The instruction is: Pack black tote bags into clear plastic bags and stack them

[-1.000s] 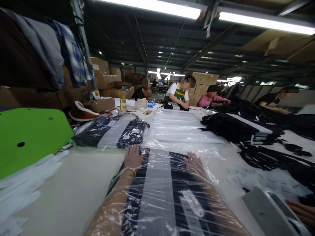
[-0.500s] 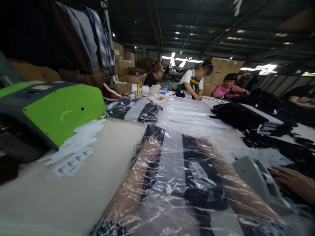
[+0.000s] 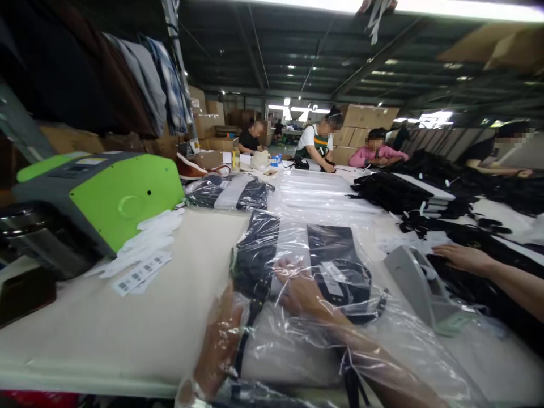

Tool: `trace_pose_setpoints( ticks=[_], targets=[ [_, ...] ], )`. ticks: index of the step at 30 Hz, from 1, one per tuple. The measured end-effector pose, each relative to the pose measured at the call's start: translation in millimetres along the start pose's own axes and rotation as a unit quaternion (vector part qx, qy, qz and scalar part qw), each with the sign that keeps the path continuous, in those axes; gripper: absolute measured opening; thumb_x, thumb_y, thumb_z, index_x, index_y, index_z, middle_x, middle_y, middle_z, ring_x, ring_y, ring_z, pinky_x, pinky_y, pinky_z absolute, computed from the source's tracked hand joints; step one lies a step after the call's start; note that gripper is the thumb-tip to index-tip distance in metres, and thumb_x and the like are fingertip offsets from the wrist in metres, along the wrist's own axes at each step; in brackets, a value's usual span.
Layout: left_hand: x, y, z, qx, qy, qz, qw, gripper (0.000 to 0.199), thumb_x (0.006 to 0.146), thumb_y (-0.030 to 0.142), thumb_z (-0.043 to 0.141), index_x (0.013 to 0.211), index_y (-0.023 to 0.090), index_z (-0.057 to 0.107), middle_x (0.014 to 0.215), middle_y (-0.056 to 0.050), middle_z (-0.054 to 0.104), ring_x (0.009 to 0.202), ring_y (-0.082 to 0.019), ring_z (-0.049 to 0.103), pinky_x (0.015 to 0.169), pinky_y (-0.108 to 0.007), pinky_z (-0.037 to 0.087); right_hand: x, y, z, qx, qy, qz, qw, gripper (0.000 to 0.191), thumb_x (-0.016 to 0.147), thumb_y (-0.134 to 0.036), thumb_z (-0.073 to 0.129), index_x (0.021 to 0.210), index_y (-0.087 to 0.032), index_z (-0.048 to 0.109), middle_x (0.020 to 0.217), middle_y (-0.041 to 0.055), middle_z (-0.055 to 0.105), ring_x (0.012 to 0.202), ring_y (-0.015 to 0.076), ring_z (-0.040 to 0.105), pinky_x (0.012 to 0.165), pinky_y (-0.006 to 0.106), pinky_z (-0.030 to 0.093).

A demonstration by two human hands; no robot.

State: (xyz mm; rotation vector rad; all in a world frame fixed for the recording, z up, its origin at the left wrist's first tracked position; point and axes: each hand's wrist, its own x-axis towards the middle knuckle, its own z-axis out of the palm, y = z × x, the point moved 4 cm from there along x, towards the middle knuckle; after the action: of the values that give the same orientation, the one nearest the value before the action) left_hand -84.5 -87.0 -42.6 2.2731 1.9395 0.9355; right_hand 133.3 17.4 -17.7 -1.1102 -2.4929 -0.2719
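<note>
Dark folded garments [image 3: 334,249] with a pale strip down the middle lie inside a large clear plastic bag [image 3: 293,345]. Both of my forearms are inside the bag. My right hand [image 3: 295,283] rests on the pale strip, its fingers apart and seen through the plastic. Beside the garments' lower left corner is my left hand [image 3: 227,317], blurred, its fingers not clear. Dark straps hang from the garments toward the table's front edge.
A green and grey machine [image 3: 127,198], white gloves [image 3: 148,238] and barcode labels [image 3: 140,275] are at left. Another packed bag [image 3: 229,191] and flat plastic bags [image 3: 323,192] lie behind. A grey dispenser [image 3: 419,283] and a co-worker's hand [image 3: 463,258] are at right.
My left hand has drawn back toward me, down the bag's left side. My right hand has moved left, from the right dark part onto the pale strip. The view has shifted.
</note>
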Motion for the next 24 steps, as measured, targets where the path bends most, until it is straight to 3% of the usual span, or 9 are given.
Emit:
trace_pose_setpoints(
  ticks=[2, 4, 7, 11, 14, 20, 22, 24],
  targets=[
    [-9.8, -9.0, 9.7, 0.059, 0.019, 0.040, 0.997, 0.070, 0.096, 0.021, 0.035, 0.159, 0.025, 0.003, 0.155, -0.010, 0.041, 0.140, -0.026, 0.044, 0.112, -0.048, 0.040, 5.7, 6.3, 6.6, -0.047, 0.023, 0.004, 0.999, 0.055, 0.090, -0.053, 0.041, 0.144, -0.039, 0.048, 0.150, 0.0070, 0.046, 0.140, 0.0264, 0.040, 0.115, 0.043, 0.029],
    [-13.6, -16.5, 20.4, 0.125, 0.039, 0.083, 0.988, 0.076, 0.092, 0.014, 0.037, 0.158, 0.025, 0.002, 0.149, -0.009, 0.049, 0.134, -0.026, 0.051, 0.109, -0.047, 0.041, 15.1, 22.0, 15.3, -0.037, -0.006, 0.021, 0.999, 0.053, 0.091, -0.052, 0.042, 0.143, -0.042, 0.046, 0.150, 0.0044, 0.047, 0.140, 0.0257, 0.039, 0.115, 0.043, 0.029],
    [-14.6, -21.6, 28.9, 0.184, 0.041, 0.148, 0.971, 0.080, 0.085, 0.011, 0.043, 0.157, 0.029, 0.015, 0.147, -0.005, 0.052, 0.130, -0.025, 0.054, 0.110, -0.043, 0.037, 30.9, 47.8, 28.9, 0.011, -0.068, 0.034, 0.997, 0.052, 0.091, -0.054, 0.038, 0.140, -0.042, 0.050, 0.148, 0.0042, 0.049, 0.138, 0.0263, 0.042, 0.114, 0.045, 0.029],
    [-12.1, -18.8, 20.1, 0.199, 0.030, 0.170, 0.965, 0.070, 0.086, 0.020, 0.047, 0.154, 0.032, 0.031, 0.151, -0.002, 0.048, 0.134, -0.024, 0.049, 0.116, -0.039, 0.027, 45.0, 70.1, 41.4, 0.057, -0.088, 0.040, 0.994, 0.056, 0.091, -0.058, 0.038, 0.140, -0.037, 0.052, 0.150, 0.0036, 0.047, 0.141, 0.0230, 0.037, 0.115, 0.041, 0.025],
    [-5.4, -12.3, 10.6, 0.201, 0.031, 0.169, 0.964, 0.065, 0.089, 0.021, 0.046, 0.152, 0.035, 0.035, 0.150, 0.001, 0.050, 0.137, -0.024, 0.045, 0.120, -0.040, 0.017, 50.6, 76.3, 43.5, 0.077, -0.081, 0.056, 0.992, 0.057, 0.087, -0.059, 0.044, 0.136, -0.035, 0.057, 0.147, 0.0038, 0.052, 0.139, 0.0228, 0.042, 0.113, 0.039, 0.028],
    [8.3, 6.7, 5.2, 0.156, -0.043, 0.263, 0.951, 0.060, 0.095, 0.046, 0.048, 0.152, 0.039, 0.031, 0.153, 0.003, 0.045, 0.134, -0.027, 0.049, 0.123, -0.048, 0.006, 69.8, 71.8, 23.7, 0.098, -0.057, 0.060, 0.992, 0.067, 0.084, -0.063, 0.036, 0.129, -0.023, 0.064, 0.136, 0.0160, 0.061, 0.130, 0.0301, 0.053, 0.104, 0.049, 0.036],
    [6.2, 15.7, 2.5, 0.119, -0.067, 0.295, 0.946, 0.062, 0.094, 0.051, 0.049, 0.152, 0.037, 0.031, 0.155, 0.001, 0.041, 0.137, -0.027, 0.046, 0.123, -0.050, 0.009, 68.9, 66.9, 9.6, 0.107, -0.050, 0.065, 0.991, 0.072, 0.084, -0.065, 0.033, 0.129, -0.019, 0.065, 0.133, 0.0191, 0.062, 0.127, 0.0303, 0.055, 0.103, 0.049, 0.037],
    [1.5, 28.0, -0.7, 0.077, -0.100, 0.314, 0.941, 0.067, 0.092, 0.055, 0.051, 0.152, 0.033, 0.032, 0.155, -0.003, 0.042, 0.142, -0.028, 0.040, 0.122, -0.051, 0.015, 53.4, 59.7, -7.7, 0.115, -0.046, 0.067, 0.990, 0.070, 0.085, -0.065, 0.037, 0.135, -0.021, 0.060, 0.141, 0.0160, 0.057, 0.131, 0.0295, 0.052, 0.106, 0.047, 0.036]
  ],
)
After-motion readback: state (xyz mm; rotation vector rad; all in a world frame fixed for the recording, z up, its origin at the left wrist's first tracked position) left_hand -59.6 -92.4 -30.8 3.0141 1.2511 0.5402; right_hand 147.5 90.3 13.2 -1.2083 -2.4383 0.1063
